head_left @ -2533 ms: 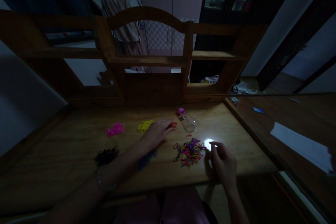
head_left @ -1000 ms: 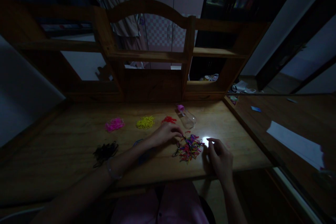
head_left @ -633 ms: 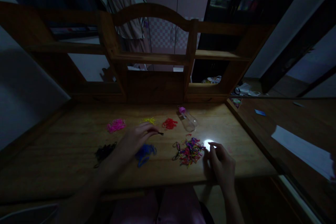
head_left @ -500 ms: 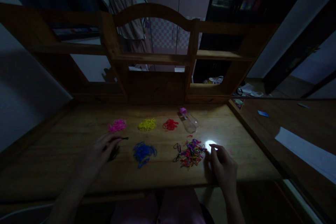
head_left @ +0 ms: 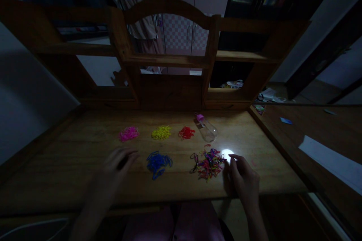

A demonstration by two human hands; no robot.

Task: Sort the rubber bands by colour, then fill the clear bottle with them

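Resting left hand (head_left: 117,165) over black rubber bands (head_left: 123,162) on desk (head_left: 70,150), grip unclear in dark; right hand (head_left: 243,180) loosely curled, empty, just beside mixed-colour band pile (head_left: 208,162).

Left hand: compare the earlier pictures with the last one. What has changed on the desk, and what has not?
The left hand went from the red pile to the mixed pile, pinched a dark band there, and carried it left to where the black pile lay, which it now covers. Whether it has let go is unclear. The right hand, the bottle and the other piles stayed put.
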